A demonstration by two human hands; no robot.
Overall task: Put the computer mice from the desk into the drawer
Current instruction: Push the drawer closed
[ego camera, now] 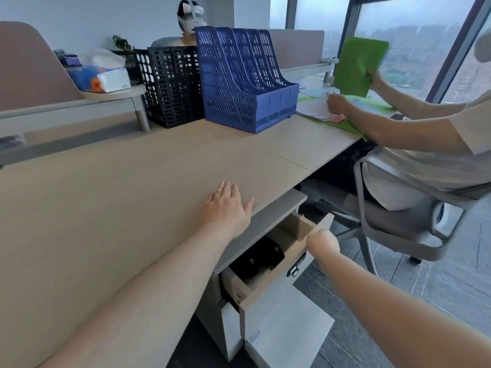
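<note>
Two black computer mice (261,257) lie inside the partly pulled-out drawer (276,278) under the desk's front edge. My left hand (227,208) rests flat on the wooden desk (111,208), fingers spread, just above the drawer, holding nothing. My right hand (322,241) is curled over the top edge of the drawer front near its right end; its fingers are hidden behind the panel. No mouse shows on the desk top.
A blue file rack (247,81) and a black mesh rack (170,83) stand at the back of the desk. A seated person (425,144) on a grey chair (393,221) at the right handles green papers (358,65). A cabinet door (284,325) hangs open below the drawer.
</note>
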